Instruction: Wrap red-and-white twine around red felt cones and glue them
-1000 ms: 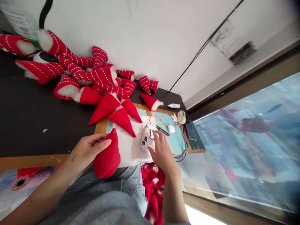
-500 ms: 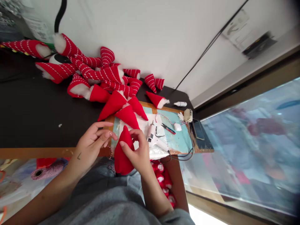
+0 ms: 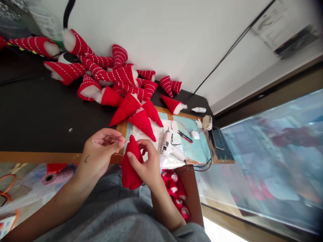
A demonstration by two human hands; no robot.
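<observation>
Right hand [image 3: 146, 164] gripping red cone [image 3: 129, 166] near tip; left hand [image 3: 101, 151] pinching string end at tip, above tabletop [image 3: 37, 117] edge.

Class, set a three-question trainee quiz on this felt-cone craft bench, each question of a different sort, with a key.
1. True or false: the right hand holds the plain red felt cone.
2. The left hand pinches what at the cone's tip? A scissors; B thin red-and-white string; C bottle.
3. Fill in: the white glue gun lies on the ____ cutting mat.

Key: 1 true; 2 B; 3 turquoise.
</observation>
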